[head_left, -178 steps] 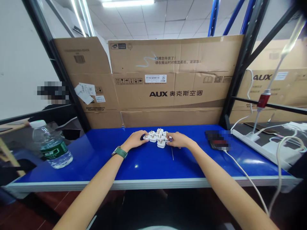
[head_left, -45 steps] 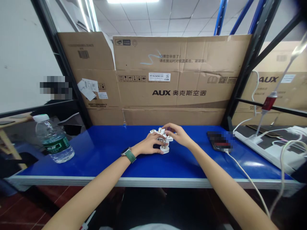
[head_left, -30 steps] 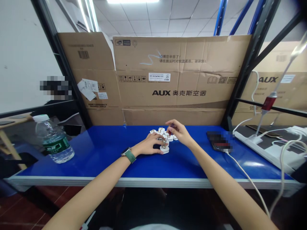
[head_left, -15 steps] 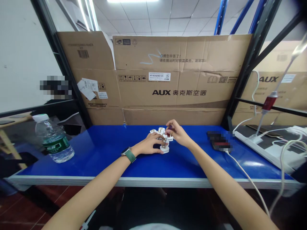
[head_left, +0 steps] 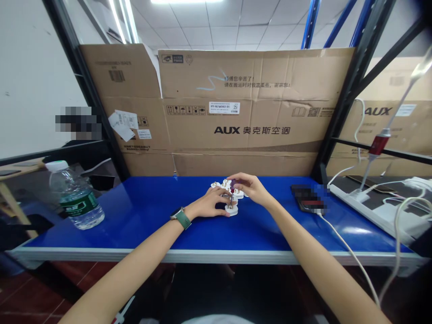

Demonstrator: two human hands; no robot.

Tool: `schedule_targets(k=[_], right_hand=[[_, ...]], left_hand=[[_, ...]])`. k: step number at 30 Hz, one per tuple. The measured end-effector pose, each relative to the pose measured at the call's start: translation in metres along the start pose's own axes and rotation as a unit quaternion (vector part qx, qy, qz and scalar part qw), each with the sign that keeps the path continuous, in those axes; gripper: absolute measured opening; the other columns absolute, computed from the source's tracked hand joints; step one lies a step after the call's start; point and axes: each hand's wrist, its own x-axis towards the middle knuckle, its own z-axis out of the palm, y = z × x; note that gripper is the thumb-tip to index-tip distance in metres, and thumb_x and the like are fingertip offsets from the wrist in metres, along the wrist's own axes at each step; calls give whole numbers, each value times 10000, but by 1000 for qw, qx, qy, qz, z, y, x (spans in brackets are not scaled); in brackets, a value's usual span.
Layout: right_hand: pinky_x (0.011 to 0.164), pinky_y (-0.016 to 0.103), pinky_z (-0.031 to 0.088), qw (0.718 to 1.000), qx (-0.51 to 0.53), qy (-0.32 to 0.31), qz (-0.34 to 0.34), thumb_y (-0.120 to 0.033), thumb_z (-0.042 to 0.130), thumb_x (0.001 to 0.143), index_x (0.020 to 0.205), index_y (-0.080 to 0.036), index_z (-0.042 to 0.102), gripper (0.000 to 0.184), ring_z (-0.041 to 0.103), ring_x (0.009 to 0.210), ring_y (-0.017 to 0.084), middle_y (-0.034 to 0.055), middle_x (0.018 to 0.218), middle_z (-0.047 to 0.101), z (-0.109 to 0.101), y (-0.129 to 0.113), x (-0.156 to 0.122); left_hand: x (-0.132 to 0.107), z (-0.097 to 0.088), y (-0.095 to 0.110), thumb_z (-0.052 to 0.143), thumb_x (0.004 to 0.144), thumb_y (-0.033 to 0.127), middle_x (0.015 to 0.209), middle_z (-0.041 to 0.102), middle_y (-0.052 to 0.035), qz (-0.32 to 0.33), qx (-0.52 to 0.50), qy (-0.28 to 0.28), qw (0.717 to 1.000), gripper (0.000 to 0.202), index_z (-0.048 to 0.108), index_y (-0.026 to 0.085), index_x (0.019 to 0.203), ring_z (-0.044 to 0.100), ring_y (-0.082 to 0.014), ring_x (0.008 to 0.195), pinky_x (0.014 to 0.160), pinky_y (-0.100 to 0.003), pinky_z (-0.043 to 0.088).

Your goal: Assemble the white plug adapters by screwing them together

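Nearest, two bare forearms reach out over the desk [head_left: 141,225], a glossy blue top with a dull grey metal lip. The left wrist carries a watch [head_left: 181,218] on a matte green strap.

Left hand [head_left: 209,204] lies low on the desk with fingers curled, its grip closed around a plug [head_left: 232,210]. The plug is small, white hard plastic, blocky with rounded corners. It sits on the desk near the middle.

Right hand [head_left: 252,189] is just above and behind, thumb and fingers pinched. Its grip is closed on a screwdriver [head_left: 232,185], with a dark red handle on top and a thin metal shaft running straight down to the plug's top face. The tip is too small to make out.

Just behind the held one, spare plugs [head_left: 224,184] cluster, the same white plastic with metal pins sticking up.

Right of the hands, well apart, is a phone [head_left: 308,198], flat, dark and blurred, with a thin white cable [head_left: 344,245] trailing off the front edge. Further right is a long white power strip [head_left: 367,207]. Far left stands a bottle [head_left: 76,198], clear ribbed plastic with a green label and white cap.

At the back, flattened cardboard [head_left: 236,144] stands as a wall, brown, creased and printed AUX, between black steel rack posts [head_left: 84,90].
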Motion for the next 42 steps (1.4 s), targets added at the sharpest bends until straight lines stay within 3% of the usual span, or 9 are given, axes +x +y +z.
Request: schedule_targets(k=[4, 10, 14, 18, 24, 32, 38, 42], right_hand=[[903, 358, 534, 1000, -5, -23, 5, -369, 613, 992, 1275, -239, 709, 326, 672, 1030, 217, 75, 1180, 728, 2, -3, -1], [812, 335, 559, 1000, -4, 6, 20, -371, 721, 909, 1173, -227, 726, 301, 674, 902, 201, 61, 1038, 724, 7, -3, -2], [889, 370, 562, 999, 44, -23, 20, -356, 663, 953, 1366, -236, 616, 432, 693, 935, 204, 62, 1044, 737, 5, -3, -2], [873, 365, 571, 998, 40, -36, 32, -378, 625, 979, 1269, -226, 657, 329, 702, 948, 203, 74, 1119, 724, 3, -3, -3], [633, 297, 593, 996, 4, 8, 90, -361, 688, 913, 1186, -243, 641, 302, 707, 697, 173, 12, 862, 707, 6, 4, -1], [489, 270, 586, 974, 69, 68, 206, -354, 685, 847, 1122, -248, 515, 341, 744, 617, 186, 3, 859, 718, 3, 25, 0], [459, 254, 563, 972, 77, 119, 189, -427, 663, 851, 1133, -238, 496, 378, 712, 562, 163, -9, 825, 698, 0, 33, 1], [448, 251, 543, 979, 62, 109, 162, -412, 660, 861, 1144, -241, 519, 359, 706, 563, 167, -1, 831, 692, -1, 28, 1]], left_hand=[[0, 0, 1, 749, 864, 583, 1426, 605, -49, 1, -6, -2, 1000, 457, 731, 387, 1276, 460, -318, 1400, 1205, -500, 273], [0, 0, 0, 769, 857, 562, 1446, 601, -54, 3, -6, 5, 1000, 451, 739, 375, 1265, 455, -328, 1410, 1205, -512, 278], [0, -1, 2, 776, 857, 547, 1418, 624, -39, 1, -7, -1, 1000, 450, 732, 386, 1275, 454, -326, 1413, 1205, -499, 274], [1, -2, 3, 777, 855, 550, 1443, 609, -36, 1, -3, 0, 1000, 457, 729, 385, 1279, 421, -334, 1444, 1209, -499, 261], [1, -1, 2, 761, 870, 553, 1437, 613, -38, -1, 1, -8, 1000, 471, 710, 394, 1310, 457, -322, 1401, 1196, -498, 262], [1, -1, 2, 749, 877, 564, 1423, 615, -58, 1, 4, -8, 1000, 470, 714, 382, 1309, 488, -321, 1362, 1166, -487, 290], [1, -1, 2, 743, 879, 570, 1413, 618, -57, 5, 5, -8, 1000, 473, 710, 387, 1315, 490, -321, 1353, 1166, -486, 294], [1, -1, 3, 753, 871, 565, 1403, 623, -53, 4, 7, -5, 1000, 474, 713, 383, 1307, 492, -317, 1348, 1169, -480, 294]])
